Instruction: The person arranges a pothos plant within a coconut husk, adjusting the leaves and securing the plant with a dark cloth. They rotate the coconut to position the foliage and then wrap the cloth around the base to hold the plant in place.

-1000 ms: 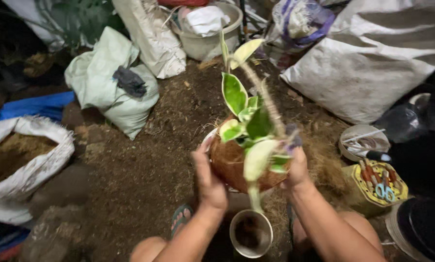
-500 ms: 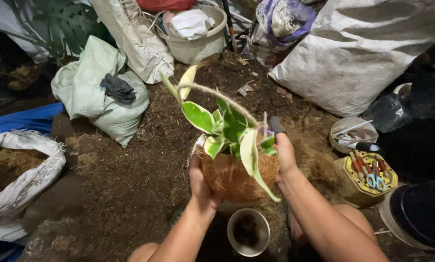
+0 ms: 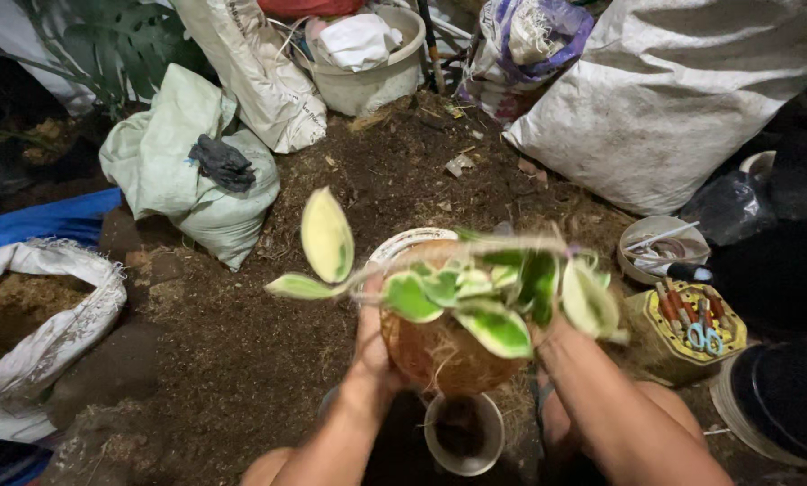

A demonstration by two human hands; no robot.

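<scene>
Both hands, left hand [image 3: 374, 346] and right hand [image 3: 556, 337], clasp the root ball [image 3: 430, 355]; its vine [image 3: 457, 252] stretches sideways, tip leftward.

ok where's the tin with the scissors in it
In the head view the yellow tin sits on the person's right, just past the right hand, below the small bowl and beside the big white sack.

green-cream variegated leaves [image 3: 498, 328] (blurred), orange-brown root ball [image 3: 430, 355]

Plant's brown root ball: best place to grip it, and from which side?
Cup the root ball low on its rounded flanks, from left and right, as the left hand and right hand do now. The leaves and long stem spread over the top, so approaching from above would likely crush them.
</scene>
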